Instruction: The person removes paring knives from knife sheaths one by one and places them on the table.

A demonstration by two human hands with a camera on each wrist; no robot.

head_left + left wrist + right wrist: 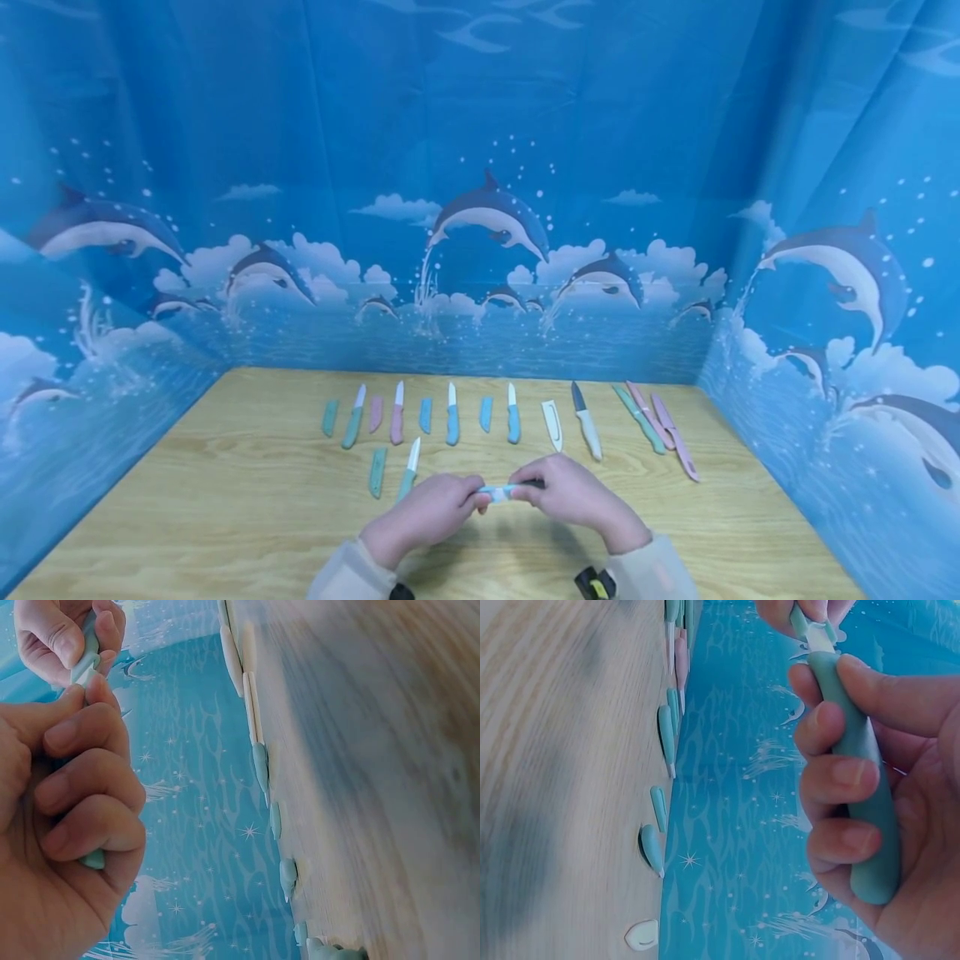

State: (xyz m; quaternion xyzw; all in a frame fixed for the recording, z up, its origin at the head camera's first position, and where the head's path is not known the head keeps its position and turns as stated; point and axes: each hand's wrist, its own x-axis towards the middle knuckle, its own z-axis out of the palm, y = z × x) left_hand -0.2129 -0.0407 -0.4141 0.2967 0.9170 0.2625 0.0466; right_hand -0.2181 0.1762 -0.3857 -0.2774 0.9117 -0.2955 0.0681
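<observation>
My right hand (573,496) grips the blue-green handle of a paring knife (870,795), fingers wrapped round it. My left hand (435,504) holds the matching blade sheath (799,621); its far end pokes out below the curled fingers in the left wrist view. Between the hands a short stretch of pale blade (820,640) shows, its tip hidden in the sheath. Both hands are raised over the front of the table. Just beyond the left hand lie a green knife (407,482), partly covered by that hand, and a green sheath (377,472).
Along the wooden table (225,500) runs a row of bare knives beside sheaths: green (352,427), pink (397,423), blue (452,425) and white (590,435). Several knives in sheaths (648,417) lie at the right. A dolphin-print curtain (480,333) encloses the back and sides.
</observation>
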